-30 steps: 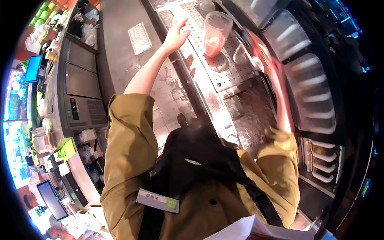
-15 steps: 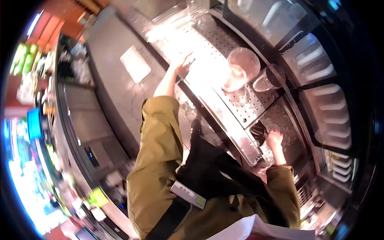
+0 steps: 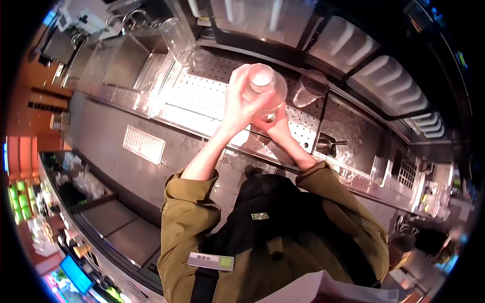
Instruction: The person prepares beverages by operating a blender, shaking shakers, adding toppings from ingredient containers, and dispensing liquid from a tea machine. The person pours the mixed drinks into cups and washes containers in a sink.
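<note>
Both my hands are raised over a perforated metal drain tray [image 3: 212, 73]. My left hand [image 3: 240, 103] wraps round a clear shaker cup [image 3: 262, 79] with a pale round end facing up. Lower down, my right hand [image 3: 274, 125] is closed against the same cup, its fingertips partly hidden. Behind the cup shows the rounded wall of a larger clear container [image 3: 281, 93]; whether the two touch, I cannot tell. A clear measuring cup [image 3: 310, 88] stands on the tray to the right.
Right of the tray is an ice bin [image 3: 348, 134] with a dark-handled scoop [image 3: 327, 145]. A tall clear pitcher [image 3: 174, 38] stands at the back left near the sinks [image 3: 126, 60]. A white perforated mat [image 3: 144, 145] lies on the floor.
My right hand has left the ice bin and come up to the clear shaker cup. My left hand has moved right to grip it too. The view has turned.
</note>
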{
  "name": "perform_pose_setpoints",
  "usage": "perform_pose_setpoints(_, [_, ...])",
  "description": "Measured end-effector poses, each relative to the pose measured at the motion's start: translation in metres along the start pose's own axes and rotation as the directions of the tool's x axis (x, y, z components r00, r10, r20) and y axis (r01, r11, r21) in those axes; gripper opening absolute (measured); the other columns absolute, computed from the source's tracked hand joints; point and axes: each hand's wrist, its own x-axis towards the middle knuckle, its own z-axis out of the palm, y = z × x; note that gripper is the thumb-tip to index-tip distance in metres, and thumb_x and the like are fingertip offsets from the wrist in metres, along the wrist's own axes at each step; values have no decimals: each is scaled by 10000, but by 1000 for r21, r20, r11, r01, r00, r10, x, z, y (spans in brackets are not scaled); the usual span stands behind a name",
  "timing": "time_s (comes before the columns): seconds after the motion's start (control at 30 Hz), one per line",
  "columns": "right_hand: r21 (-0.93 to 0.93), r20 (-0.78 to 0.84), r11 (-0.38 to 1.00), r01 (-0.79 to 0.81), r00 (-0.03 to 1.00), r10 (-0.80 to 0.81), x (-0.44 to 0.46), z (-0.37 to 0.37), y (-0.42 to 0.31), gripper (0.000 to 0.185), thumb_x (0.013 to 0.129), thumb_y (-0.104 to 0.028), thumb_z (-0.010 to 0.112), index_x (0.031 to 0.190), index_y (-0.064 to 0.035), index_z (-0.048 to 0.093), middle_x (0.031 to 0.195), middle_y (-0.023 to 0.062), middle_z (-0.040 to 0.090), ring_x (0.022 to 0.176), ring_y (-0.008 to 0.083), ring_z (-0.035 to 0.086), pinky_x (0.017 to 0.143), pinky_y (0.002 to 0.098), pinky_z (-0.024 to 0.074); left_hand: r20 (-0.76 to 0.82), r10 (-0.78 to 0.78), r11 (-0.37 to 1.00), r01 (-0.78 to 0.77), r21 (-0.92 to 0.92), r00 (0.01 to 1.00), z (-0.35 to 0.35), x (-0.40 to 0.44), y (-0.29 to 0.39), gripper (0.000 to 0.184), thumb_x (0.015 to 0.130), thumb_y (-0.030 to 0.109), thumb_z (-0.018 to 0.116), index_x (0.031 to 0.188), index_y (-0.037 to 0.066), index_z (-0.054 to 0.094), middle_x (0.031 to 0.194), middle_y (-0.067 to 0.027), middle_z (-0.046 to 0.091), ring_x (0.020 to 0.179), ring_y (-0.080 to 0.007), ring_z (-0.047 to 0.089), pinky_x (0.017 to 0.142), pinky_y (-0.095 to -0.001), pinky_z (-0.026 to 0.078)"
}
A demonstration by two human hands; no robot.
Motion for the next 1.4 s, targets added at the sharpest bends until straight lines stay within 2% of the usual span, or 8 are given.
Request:
perform_pose_setpoints(0.2, [-77, 103, 984, -158, 981, 166, 3, 3, -7, 790, 640, -195, 746, 1257, 3, 293, 1207, 160, 436, 1104, 258, 467, 881, 346, 414, 125, 108, 971, -131, 200, 986, -1, 7, -3, 740, 610, 273, 752, 1218, 35, 404, 1157, -176, 461, 1072, -331, 470, 901, -402, 392])
perform_pose_setpoints(0.43, [-236, -10, 924, 301, 950, -312, 18, -74, -92, 255, 783, -17, 554, 1038, -1, 560, 945, 82, 588, 783, 121, 582, 664, 253, 465, 58, -65, 998, 65, 15, 996, 6, 1, -10, 778, 568, 263, 762, 1207, 26, 387, 1156, -166, 469, 1079, -329, 470, 917, -401, 382])
perform_pose_setpoints(0.57, [-694, 344, 423, 583, 784, -517, 51, -39, -160, 471, 731, -380, 632, 990, 7, 559, 858, 150, 547, 710, 269, 580, 592, 341, 460, 72, -100, 995, 100, 5, 992, 4, -1, -10, 773, 553, 224, 751, 1198, 27, 373, 1127, -157, 478, 1077, -319, 468, 906, -399, 387])
perform_pose_setpoints(0.77, [-637, 443, 486, 599, 800, -405, 87, -41, -131, 451, 746, -448, 570, 815, -5, 523, 755, 161, 549, 659, 337, 572, 572, 403, 455, 135, -181, 977, 162, 140, 974, 0, 9, 7, 737, 527, 212, 739, 1150, 14, 400, 1123, -168, 477, 1063, -318, 468, 908, -392, 387])
perform_pose_setpoints(0.93, [-509, 387, 167, 844, 398, -832, 94, -54, -186, 297, 665, -204, 693, 826, -30, 514, 708, 78, 511, 570, 227, 537, 474, 273, 444, 133, -122, 989, 109, 103, 984, 0, 5, -1, 739, 526, 216, 740, 1149, 14, 399, 1130, -164, 474, 1068, -320, 464, 912, -389, 384])
perform_pose_setpoints(1.07, [-670, 540, 415, 615, 788, -295, 96, -56, -152, 392, 802, -411, 520, 892, -31, 550, 800, 113, 559, 722, 290, 584, 623, 380, 474, 103, -108, 990, 98, 100, 989, 0, 3, -2, 752, 510, 211, 752, 1148, 25, 401, 1126, -160, 479, 1074, -323, 461, 903, -399, 384])
perform_pose_setpoints(1.23, [-669, 656, 259, 697, 717, -235, 84, -32, -156, 559, 826, -469, 442, 1118, 5, 492, 1021, 167, 549, 971, 315, 532, 823, 387, 434, 130, -83, 986, 100, -132, 988, -2, 7, 1, 787, 506, 199, 766, 1170, 13, 386, 1144, -159, 482, 1092, -315, 457, 917, -389, 380])
perform_pose_setpoints(1.4, [-294, 675, 936, 195, 735, 59, 102, -43, -134, 627, 855, -521, 434, 1326, -112, 367, 1328, 131, 399, 1250, 231, 336, 1011, 368, 294, -179, -503, 740, 314, -595, 845, 0, -55, -35, 807, 703, 326, 688, 1314, 43, 242, 1291, -161, 351, 1225, -270, 342, 1002, -419, 282])
